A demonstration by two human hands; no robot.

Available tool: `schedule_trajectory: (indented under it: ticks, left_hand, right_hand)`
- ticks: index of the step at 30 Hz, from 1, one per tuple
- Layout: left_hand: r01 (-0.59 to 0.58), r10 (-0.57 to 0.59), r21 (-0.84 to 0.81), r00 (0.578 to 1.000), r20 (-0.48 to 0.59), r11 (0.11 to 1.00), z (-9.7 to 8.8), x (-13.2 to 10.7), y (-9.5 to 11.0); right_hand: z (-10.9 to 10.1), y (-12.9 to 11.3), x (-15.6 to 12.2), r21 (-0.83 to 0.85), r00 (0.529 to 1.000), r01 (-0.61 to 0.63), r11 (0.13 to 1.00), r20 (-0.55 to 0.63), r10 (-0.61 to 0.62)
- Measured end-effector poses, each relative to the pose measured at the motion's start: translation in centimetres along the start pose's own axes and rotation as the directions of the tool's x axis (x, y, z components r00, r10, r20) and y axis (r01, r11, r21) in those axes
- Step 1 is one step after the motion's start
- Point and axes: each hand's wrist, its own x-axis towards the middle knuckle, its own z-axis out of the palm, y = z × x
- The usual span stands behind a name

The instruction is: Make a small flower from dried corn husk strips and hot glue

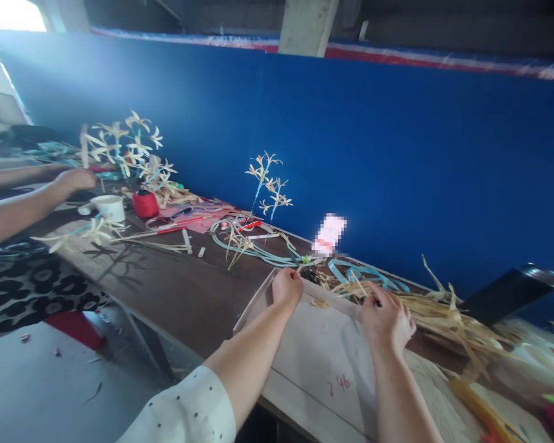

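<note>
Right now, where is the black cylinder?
In the head view, the black cylinder is toward the right edge, right of the right hand, beside the pale dried husks and before the blue partition.

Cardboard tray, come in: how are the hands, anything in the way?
Left hand curled over the cardboard tray, grip unclear. Right hand bent beside dried husks, hold unclear. Pale scrap lies between them, perhaps in the way.

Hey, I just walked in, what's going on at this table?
Someone reaches over a shallow tray: the left hand is curled at its far edge, the right hand is beside dried husks. Whether either holds something is hard to tell. Pale flowers show in front of the blue wall. Another person's hand shows further left.
</note>
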Motion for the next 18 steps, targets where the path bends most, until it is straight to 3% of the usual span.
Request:
schedule_trajectory:
  ticks: [3,6,9,11,14,18]
  left_hand:
    - [0.009,-0.009,0.034,1.0,-0.006,0.999,0.2,0.2,-0.1]
    - [0.007,-0.007,0.035,1.0,-0.013,0.999,0.4,0.4,-0.3]
    - [-0.009,0.01,0.035,1.0,-0.022,0.999,0.6,0.6,-0.4]
    - [-0.011,0.012,0.046,0.999,-0.03,0.999,0.7,0.6,-0.4]
    - [-0.011,0.013,0.045,0.999,-0.045,0.999,0.8,0.6,-0.4]
    - [-0.018,0.02,0.031,0.999,-0.05,0.999,1.0,0.6,-0.4]
  right_hand:
    - [-0.3,-2.3,0.8,0.082,0.989,0.147,0.986,0.022,-0.149]
    - [0.3,-5.2,1.8,0.112,0.944,0.189,0.976,0.254,-0.212]
    - [2.0,-7.9,2.6,0.032,0.841,0.204,0.978,0.506,-0.192]
    - [3.6,-9.1,3.0,-0.066,0.737,0.276,0.959,0.655,-0.167]
    - [6.0,-10.0,3.5,-0.101,0.683,0.302,0.948,0.717,-0.141]
    - [8.1,-10.4,4.3,-0.107,0.651,0.321,0.941,0.747,-0.137]
